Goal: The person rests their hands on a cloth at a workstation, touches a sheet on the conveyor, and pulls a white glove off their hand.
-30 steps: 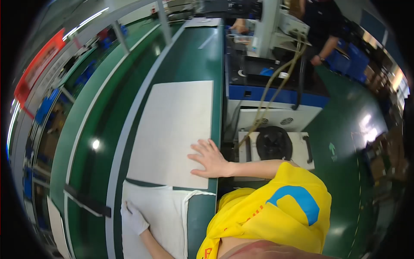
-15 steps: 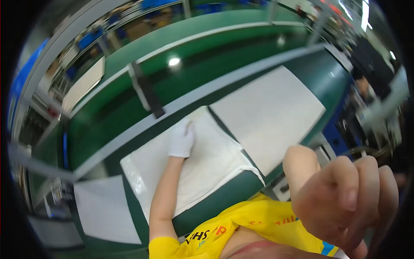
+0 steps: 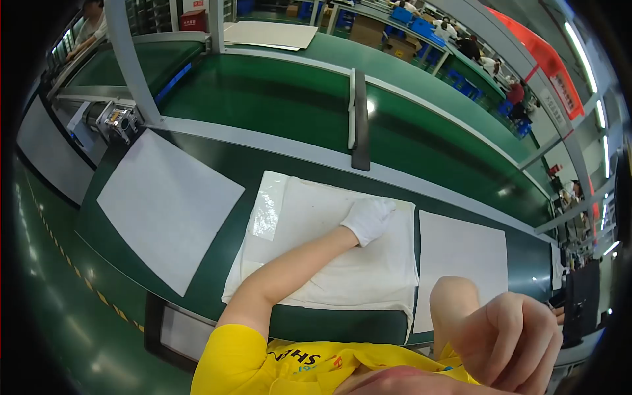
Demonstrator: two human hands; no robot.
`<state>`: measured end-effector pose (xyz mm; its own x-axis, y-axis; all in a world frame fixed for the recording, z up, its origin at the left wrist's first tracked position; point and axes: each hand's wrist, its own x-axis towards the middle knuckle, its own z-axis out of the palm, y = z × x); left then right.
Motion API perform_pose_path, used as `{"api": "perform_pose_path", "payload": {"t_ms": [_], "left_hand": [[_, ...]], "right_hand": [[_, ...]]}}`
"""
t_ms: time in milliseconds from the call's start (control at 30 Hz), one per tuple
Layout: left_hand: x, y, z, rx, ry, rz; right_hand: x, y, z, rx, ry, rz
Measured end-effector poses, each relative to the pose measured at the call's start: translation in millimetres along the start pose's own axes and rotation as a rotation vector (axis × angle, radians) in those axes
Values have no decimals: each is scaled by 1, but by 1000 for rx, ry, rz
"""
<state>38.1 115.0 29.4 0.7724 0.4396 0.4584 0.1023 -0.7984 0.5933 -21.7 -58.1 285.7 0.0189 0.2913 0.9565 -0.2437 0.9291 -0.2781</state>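
My left hand point(image 3: 368, 221), in a white glove, rests on a white cloth point(image 3: 329, 270) near its upper right corner. Its fingers look bent in against the fabric; white on white hides whether anything is between them. The cloth lies spread over the dark green bench, its lower edge loose and wrinkled, a shiny clear plastic strip point(image 3: 268, 207) along its upper left. Bare and close to the camera, my right hand point(image 3: 517, 339) is raised at the lower right with fingers curled in. What it holds, if anything, is hidden.
Pale flat sheets lie left point(image 3: 171, 204) and right point(image 3: 464, 257) of the cloth on the bench point(image 3: 339, 324). Beyond a metal rail runs a green conveyor point(image 3: 263, 99), with a dark bracket point(image 3: 360, 131) jutting over it. A motor point(image 3: 118, 120) sits at the left. People work far off.
The camera view has turned, bringing the bench level. My left hand has slid across the cloth toward its upper right corner. My right hand appears lower in view, still curled.
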Motion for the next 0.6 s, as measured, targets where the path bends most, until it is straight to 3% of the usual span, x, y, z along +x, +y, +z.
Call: {"api": "perform_pose_path", "payload": {"t_ms": [200, 300, 333, 433, 467, 567, 600], "left_hand": [[4, 3, -1, 34, 1, 14], [-1, 3, 1, 50, 7, 33], [-1, 3, 0, 32, 18, 30], [0, 5, -2, 11, 6, 48], [-1, 4, 1, 10, 27, 51], [3, 1, 4, 12, 41, 73], [5, 2, 5, 21, 38, 58]], "right_hand": [[-1, 10, -14, 120, -157, -105], [-26, -7, 2, 43, 159, -5], [-29, -6, 6, 32, 169, -32], [-31, 0, 23, -45, 531, -224], [-33, -3, 23, -58, 544, -255], [-36, -12, 23, -48, 572, 57], [-34, -14, 21, -54, 594, 40]]}}
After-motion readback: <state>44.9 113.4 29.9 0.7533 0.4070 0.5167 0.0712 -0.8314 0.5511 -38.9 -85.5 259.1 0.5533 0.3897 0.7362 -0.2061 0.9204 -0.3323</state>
